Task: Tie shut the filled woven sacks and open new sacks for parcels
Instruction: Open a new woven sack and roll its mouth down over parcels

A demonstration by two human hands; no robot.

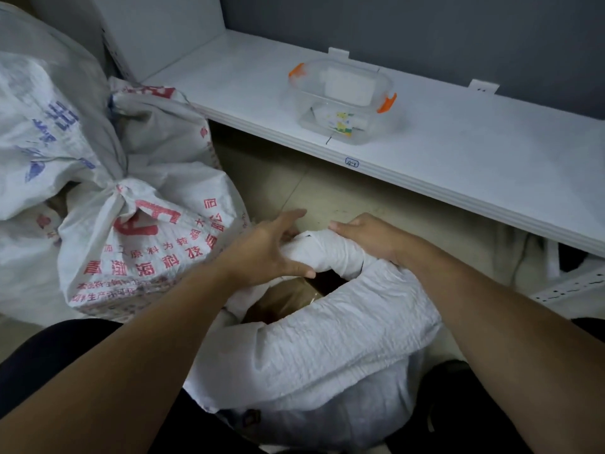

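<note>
Open sack (pixel 327 348), white woven, sits lower centre of frame with its top rolled down into a thick rim (pixel 330 253). Mouth is open, brown parcel (pixel 288 299) visible inside.

Left hand (pixel 271 249) holds the far part of the rim, thumb on the near side, fingers spread over the far side. Right hand (pixel 373 237) is just beside it, fingers curled over the same roll.

Tied sack (pixel 147 237), red print, stands at left, its neck bunched and knotted at the top. Behind it, upper left, is a blue-print sack (pixel 42 126).

White shelf (pixel 491 152) runs across the upper right, carrying a clear box (pixel 340 99) with orange latches. Tiled floor (pixel 311 194) shows below.
</note>
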